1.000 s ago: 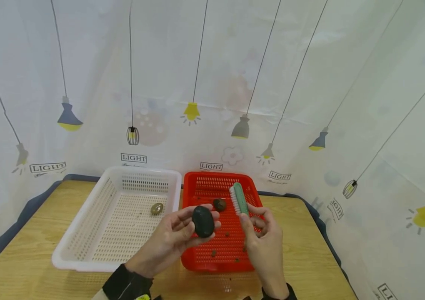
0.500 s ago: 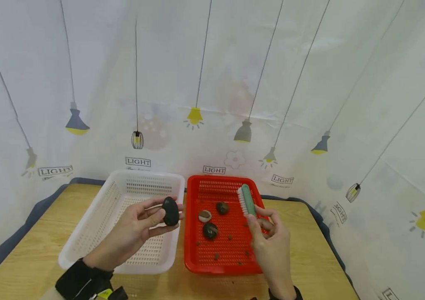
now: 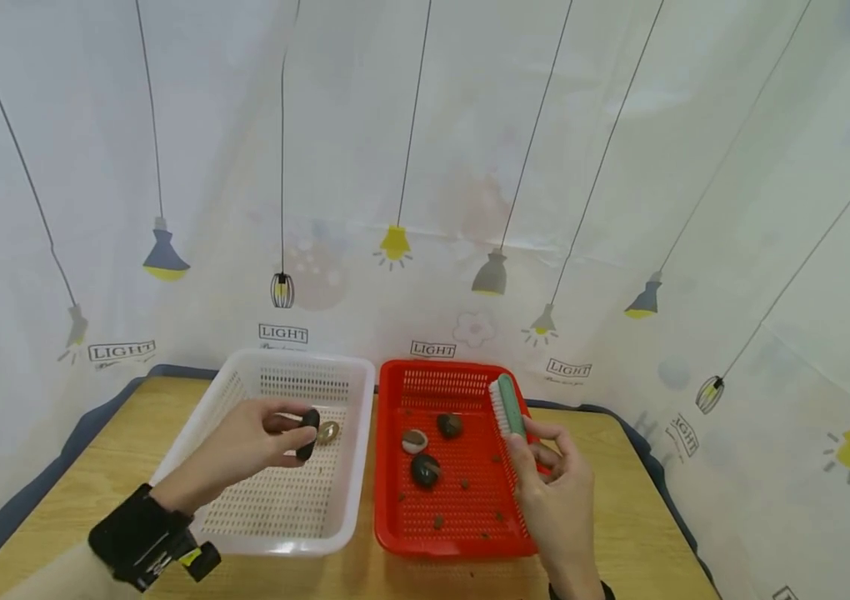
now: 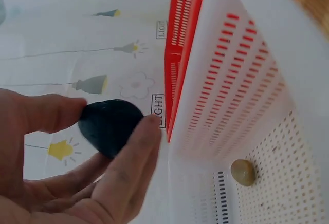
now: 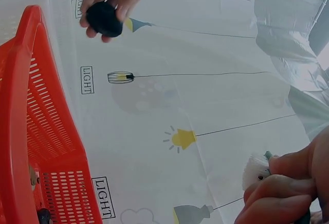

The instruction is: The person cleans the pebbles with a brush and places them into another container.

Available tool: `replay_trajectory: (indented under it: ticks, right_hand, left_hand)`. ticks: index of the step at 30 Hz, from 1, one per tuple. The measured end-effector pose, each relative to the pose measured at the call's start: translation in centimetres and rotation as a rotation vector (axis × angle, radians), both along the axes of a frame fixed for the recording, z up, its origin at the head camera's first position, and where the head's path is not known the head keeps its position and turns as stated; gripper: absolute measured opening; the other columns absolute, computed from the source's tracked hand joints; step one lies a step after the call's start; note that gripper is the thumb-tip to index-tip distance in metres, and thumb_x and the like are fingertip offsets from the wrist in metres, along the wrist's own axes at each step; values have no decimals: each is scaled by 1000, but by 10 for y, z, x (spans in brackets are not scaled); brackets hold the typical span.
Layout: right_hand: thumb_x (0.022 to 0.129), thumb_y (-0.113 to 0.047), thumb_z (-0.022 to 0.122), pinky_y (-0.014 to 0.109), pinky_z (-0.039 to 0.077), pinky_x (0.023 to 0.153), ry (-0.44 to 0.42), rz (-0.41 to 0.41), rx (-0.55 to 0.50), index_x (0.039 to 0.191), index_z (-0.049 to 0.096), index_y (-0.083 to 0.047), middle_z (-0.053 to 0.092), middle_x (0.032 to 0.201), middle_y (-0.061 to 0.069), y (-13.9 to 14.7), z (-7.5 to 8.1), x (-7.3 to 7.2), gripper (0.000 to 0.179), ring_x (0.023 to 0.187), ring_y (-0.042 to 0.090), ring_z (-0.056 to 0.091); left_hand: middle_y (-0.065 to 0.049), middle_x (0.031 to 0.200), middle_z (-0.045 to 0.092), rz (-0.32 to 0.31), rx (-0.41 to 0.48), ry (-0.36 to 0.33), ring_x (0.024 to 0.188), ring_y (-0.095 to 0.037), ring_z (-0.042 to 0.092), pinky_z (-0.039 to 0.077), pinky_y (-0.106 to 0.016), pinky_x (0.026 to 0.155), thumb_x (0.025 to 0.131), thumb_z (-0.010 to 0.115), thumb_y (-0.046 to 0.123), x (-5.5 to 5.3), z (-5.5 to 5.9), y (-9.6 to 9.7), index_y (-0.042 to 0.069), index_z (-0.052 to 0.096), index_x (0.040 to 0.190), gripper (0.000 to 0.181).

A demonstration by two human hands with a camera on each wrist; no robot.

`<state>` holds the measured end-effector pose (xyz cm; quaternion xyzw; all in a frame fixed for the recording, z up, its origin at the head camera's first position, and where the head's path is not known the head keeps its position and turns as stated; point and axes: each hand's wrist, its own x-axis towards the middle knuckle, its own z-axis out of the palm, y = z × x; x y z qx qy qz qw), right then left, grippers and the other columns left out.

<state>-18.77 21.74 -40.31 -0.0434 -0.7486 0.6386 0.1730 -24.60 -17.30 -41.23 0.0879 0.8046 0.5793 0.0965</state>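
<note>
In the head view my left hand (image 3: 248, 442) pinches a smooth black stone (image 3: 308, 434) between thumb and fingers, held above the white basket (image 3: 360, 467). The left wrist view shows the same dark stone (image 4: 110, 126) between thumb and fingertips. A tan stone (image 3: 328, 432) lies on the white basket's floor. My right hand (image 3: 558, 496) grips a green brush (image 3: 512, 404) with white bristles, over the right side of the red basket (image 3: 387, 500). Inside the red basket lie a brown stone (image 3: 450, 425), a brown-and-white stone (image 3: 414, 441) and a dark stone with a brown patch (image 3: 426, 471).
Several small brown crumbs (image 3: 437, 522) are scattered on the red basket's floor. Both baskets stand side by side on a wooden table (image 3: 612, 500). Behind rises a pale curtain (image 3: 365, 167) printed with lamps.
My left hand has carried the black stone leftward from over the red basket to above the white one, turning it edge-on. The right hand keeps hold of the brush, barely moving.
</note>
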Motion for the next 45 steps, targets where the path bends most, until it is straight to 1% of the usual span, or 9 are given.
replay_trajectory:
  ticks: [8,14,19,23,30,35,39,41,45]
  right_hand:
    - [114,-25,81,22,52,50,-10,1,-11,140,72,-10,85,103,1,1,-3,-2,31,46,13,56]
    - [114,-23,80,21,47,46,14,12,17,140,72,-9,86,102,2,1,-5,-4,30,42,11,51]
    - [114,-23,80,21,48,46,14,1,22,139,72,-9,86,106,8,1,-5,-4,30,43,10,53]
    - [114,-23,80,22,50,47,10,-2,22,139,72,-9,86,109,13,2,-4,-5,30,44,11,57]
    - [114,-23,80,22,51,47,7,20,33,140,72,-9,86,113,19,3,-6,-7,31,44,14,60]
    - [114,-25,80,21,51,49,-19,28,42,141,72,-9,85,110,17,4,-7,-8,32,45,13,55]
    - [114,-27,80,22,49,49,-30,24,46,142,72,-11,85,108,14,4,-5,-7,33,44,12,53]
    - [114,-28,80,22,49,48,-29,23,47,142,72,-11,85,107,14,5,-5,-7,33,43,11,52]
    - [114,-28,80,22,50,48,-25,19,44,142,73,-11,86,108,14,5,-4,-7,34,44,13,55]
  left_hand:
    - [-11,100,87,-4,-314,80,82,-20,83,74,-36,69,99,90,18,-30,-10,27,-4,80,125,36]
    - [-1,70,70,-4,-528,124,62,-16,69,60,-27,56,94,87,13,-46,-16,41,2,79,90,15]
    - [4,54,55,-32,-618,139,51,-15,65,60,-27,49,88,84,6,-56,-25,49,11,65,60,34]
    - [2,53,56,-34,-638,135,47,-18,68,65,-34,47,83,83,-1,-61,-33,54,9,63,60,32]
    - [-5,63,62,17,-746,67,50,-19,69,56,-23,41,83,90,-1,-70,-48,58,5,67,71,26]
    - [-14,77,68,-2,-776,-24,61,-26,73,63,-32,47,85,92,-1,-95,-76,53,-2,72,89,20]
    - [-12,81,64,-24,-801,66,65,-26,68,63,-35,52,86,90,1,-115,-100,46,0,69,93,22]
    - [-11,81,63,-7,-817,124,68,-26,66,60,-35,57,89,90,5,-112,-95,46,0,70,93,21]
    - [-9,82,66,50,-793,185,72,-26,64,55,-36,63,99,89,14,-86,-49,59,2,76,100,18]
